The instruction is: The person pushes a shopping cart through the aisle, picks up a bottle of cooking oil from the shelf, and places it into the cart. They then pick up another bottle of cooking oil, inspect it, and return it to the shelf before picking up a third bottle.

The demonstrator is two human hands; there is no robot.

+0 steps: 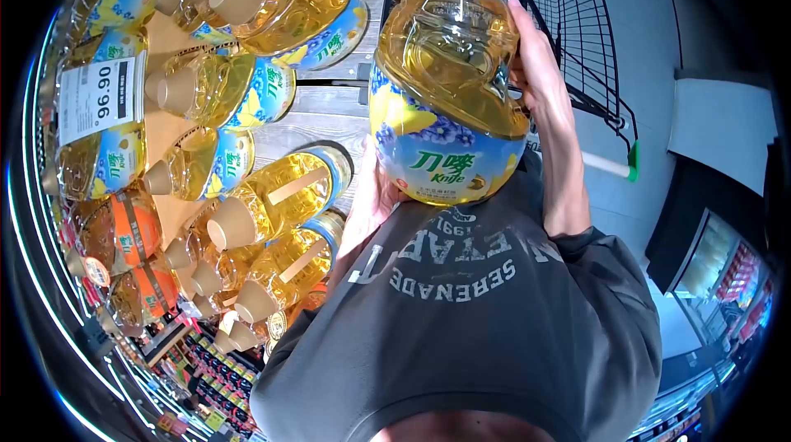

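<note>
A large clear bottle of golden cooking oil (445, 55) is held up in front of my chest, its ribbed gold cap pointing away from me. Its blue label with yellow and purple flowers faces the camera. My right hand (540, 71) grips the bottle's right side by the handle, with most fingers hidden behind it. My left hand (375, 191) supports the lower left side near the base; its fingers are mostly out of sight behind the bottle.
To the left, several similar oil bottles (280, 187) with tan caps stand on a grey wooden display. A price sign (100, 100) reads 96.90. A black wire shopping cart (577, 22) with a green-ended handle stands at the upper right. Lit shelves (733, 269) lie farther right.
</note>
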